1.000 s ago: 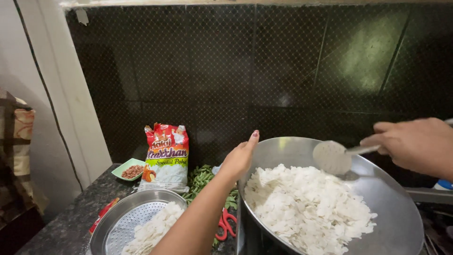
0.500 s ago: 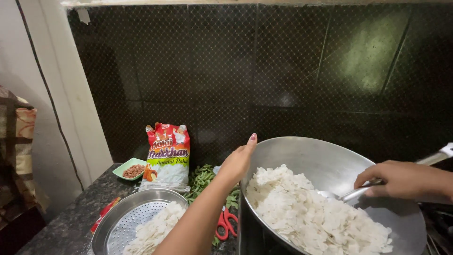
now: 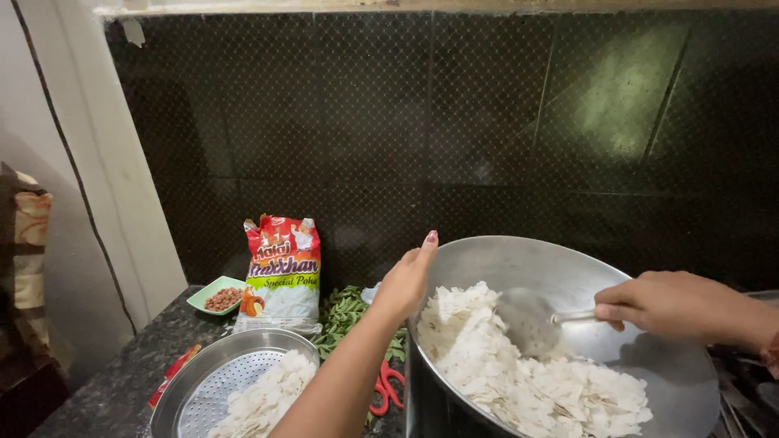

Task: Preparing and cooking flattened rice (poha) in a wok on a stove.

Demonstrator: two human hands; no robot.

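Note:
A large steel wok (image 3: 503, 264) at the lower right holds a heap of white flattened rice flakes (image 3: 527, 373). My left hand (image 3: 406, 280) grips the wok's left rim, the arm reaching up from below. My right hand (image 3: 669, 304) holds the handle of a steel spatula (image 3: 527, 320), whose blade rests against the flakes inside the wok.
A round perforated steel tray (image 3: 211, 377) with more flakes sits at the lower left. Behind it stand a red, green and white packet (image 3: 282, 272), a small green bowl of peanuts (image 3: 221, 296), green leaves (image 3: 345, 312) and red scissors (image 3: 388, 385). Dark tiled wall behind.
My right hand came down from above the wok and now pushes the spatula leftward into the flakes. My left hand has stayed on the rim.

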